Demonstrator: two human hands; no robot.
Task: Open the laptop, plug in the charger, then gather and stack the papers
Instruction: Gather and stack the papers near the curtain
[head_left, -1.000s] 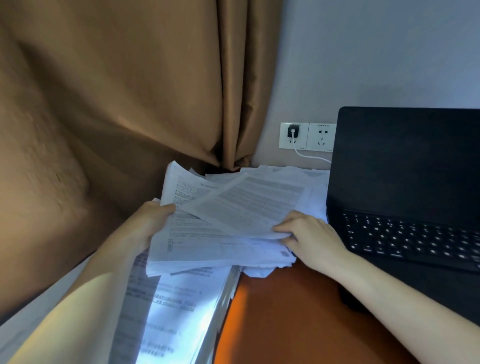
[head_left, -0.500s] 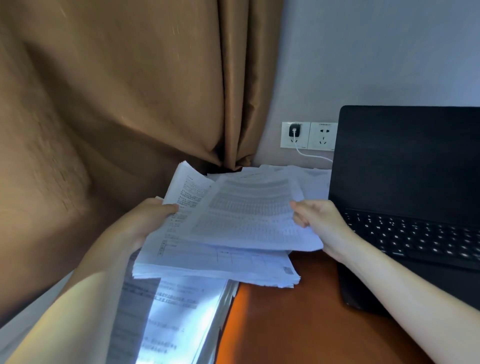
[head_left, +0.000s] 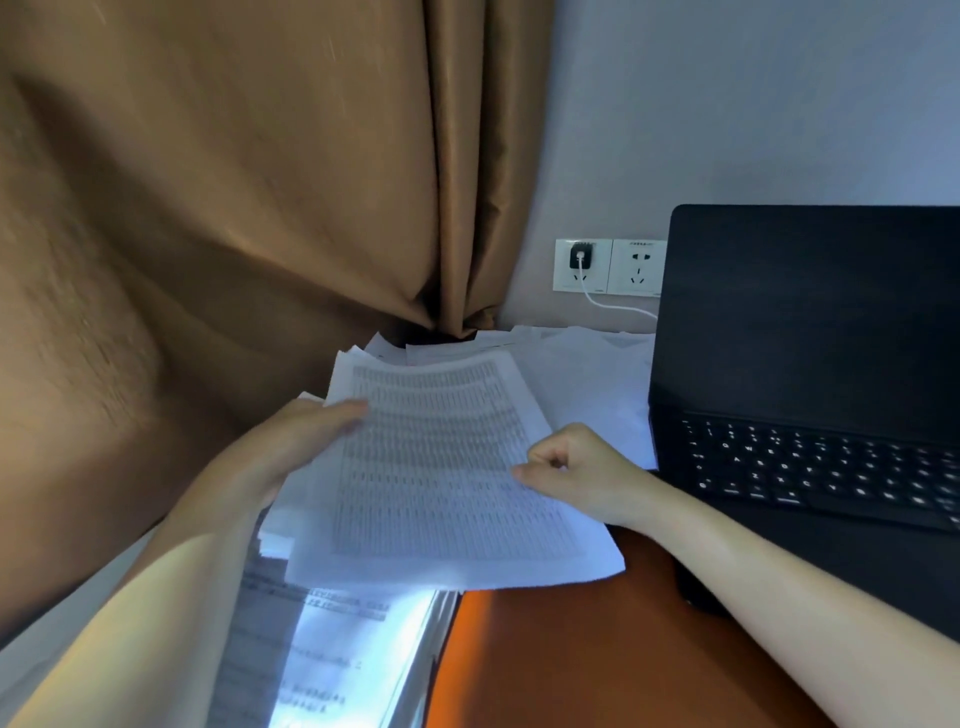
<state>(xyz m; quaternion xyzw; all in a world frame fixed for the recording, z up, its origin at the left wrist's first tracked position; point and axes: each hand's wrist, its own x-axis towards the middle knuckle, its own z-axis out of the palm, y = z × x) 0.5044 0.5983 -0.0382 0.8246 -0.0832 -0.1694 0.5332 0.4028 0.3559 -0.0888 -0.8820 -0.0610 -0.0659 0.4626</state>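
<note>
Laptop (head_left: 810, 332) stands open at the right of the desk (head_left: 571, 649). Charger (head_left: 581, 257) sits in the wall socket (head_left: 597, 280), its white lead running off behind the screen. Steps one and two look done.

Step in hand: gathering. Left hand (head_left: 291, 447) grips the stack of papers (head_left: 311, 519) at its left edge, thumb on top. Right hand (head_left: 576, 475), fingers curled, pinches the right edge of the printed sheet (head_left: 441, 467) lying on top of the stack. Loose sheets (head_left: 587, 374) lie by the wall, between curtain (head_left: 260, 208) and laptop.

Next, I judge: square the printed sheet on the stack, let go, then reach for the loose sheets without creasing them.
</note>
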